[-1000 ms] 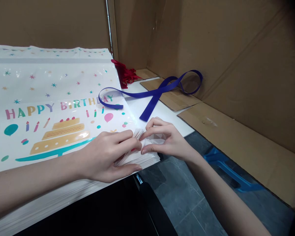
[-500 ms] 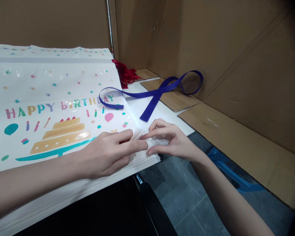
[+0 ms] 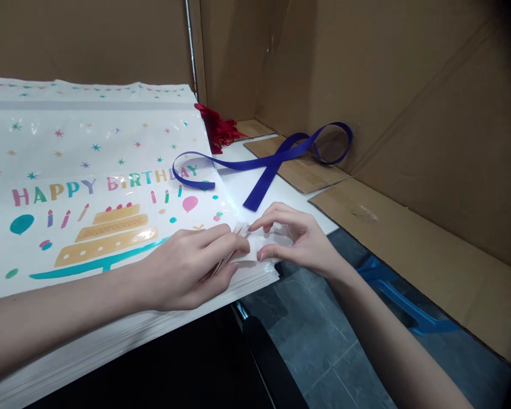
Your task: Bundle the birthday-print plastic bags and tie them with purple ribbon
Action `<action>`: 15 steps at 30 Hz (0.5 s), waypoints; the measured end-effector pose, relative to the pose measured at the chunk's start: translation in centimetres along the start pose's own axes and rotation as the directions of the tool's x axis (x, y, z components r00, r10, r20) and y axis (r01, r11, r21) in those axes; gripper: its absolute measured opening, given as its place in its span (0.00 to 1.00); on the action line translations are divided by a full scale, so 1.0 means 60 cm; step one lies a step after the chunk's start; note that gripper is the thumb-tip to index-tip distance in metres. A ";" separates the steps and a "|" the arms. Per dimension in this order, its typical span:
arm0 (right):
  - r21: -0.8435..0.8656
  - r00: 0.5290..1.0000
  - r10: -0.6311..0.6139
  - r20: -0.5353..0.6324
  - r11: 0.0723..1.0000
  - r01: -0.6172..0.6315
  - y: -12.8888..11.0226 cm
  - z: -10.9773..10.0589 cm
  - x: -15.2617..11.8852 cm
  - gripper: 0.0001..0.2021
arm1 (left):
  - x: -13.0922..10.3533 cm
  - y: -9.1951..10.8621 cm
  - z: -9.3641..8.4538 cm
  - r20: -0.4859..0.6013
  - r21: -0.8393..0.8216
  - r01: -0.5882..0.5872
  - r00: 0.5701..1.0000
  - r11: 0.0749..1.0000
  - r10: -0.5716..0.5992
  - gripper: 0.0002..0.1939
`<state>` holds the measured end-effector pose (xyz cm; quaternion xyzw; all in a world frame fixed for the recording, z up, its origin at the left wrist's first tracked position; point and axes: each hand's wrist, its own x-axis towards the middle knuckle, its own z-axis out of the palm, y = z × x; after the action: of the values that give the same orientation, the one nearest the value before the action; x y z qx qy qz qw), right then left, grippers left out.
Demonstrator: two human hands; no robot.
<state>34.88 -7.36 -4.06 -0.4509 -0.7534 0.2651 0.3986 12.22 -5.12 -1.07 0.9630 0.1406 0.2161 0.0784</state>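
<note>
A thick stack of white printed plastic sheets (image 3: 123, 142), marked HAPPY BIRTHDAY with a cake and balloons, lies on the left. My left hand (image 3: 200, 264) is closed on the lifted corner layers near the stack's front right corner. Just right of it, my right hand (image 3: 296, 236) curls over the turned-up white corner (image 3: 255, 244), its fingertips at the layers and its thumb set apart below. Behind the hands, a purple ribbon (image 3: 259, 184) lies looped, one end over the top sheet.
Red strips (image 3: 217, 129) stick out beyond the stack's right edge. Cardboard walls (image 3: 366, 85) stand behind and to the right, with cardboard flaps (image 3: 392, 227) at their foot. A black chair armrest (image 3: 268, 358) is below, and something blue (image 3: 400, 298) shows over the tiled floor.
My left fingers have drawn back left and bent round the corner layers. My right fingers and thumb have spread a little further apart. The ribbon has stayed in place.
</note>
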 end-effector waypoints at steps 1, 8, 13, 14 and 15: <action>0.001 1.000 0.002 -0.001 1.000 -0.002 0.003 -0.002 -0.002 0.20 | 0.000 0.000 -0.001 0.008 -0.002 0.007 1.000 1.000 -0.007 0.11; -0.027 0.999 -0.001 0.033 1.000 0.002 0.009 -0.003 -0.005 0.23 | 0.002 -0.002 -0.003 0.053 0.117 -0.057 0.997 0.991 0.051 0.11; -0.053 1.000 0.006 0.010 0.999 -0.006 0.001 0.006 0.003 0.22 | 0.001 -0.001 0.001 0.016 0.023 -0.033 0.999 0.999 0.033 0.08; -0.051 1.000 0.003 0.008 0.999 -0.002 0.000 0.007 0.004 0.21 | 0.000 -0.001 0.001 0.018 0.011 -0.031 0.999 0.999 0.031 0.09; -0.050 1.000 0.000 0.004 0.999 0.000 0.000 0.006 0.005 0.21 | 0.000 -0.001 0.001 0.021 0.006 -0.027 0.999 1.000 0.027 0.09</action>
<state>34.47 -7.15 -4.16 -0.4601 -0.7607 0.2468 0.3857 12.23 -5.08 -1.16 0.9672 0.1277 0.2068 0.0737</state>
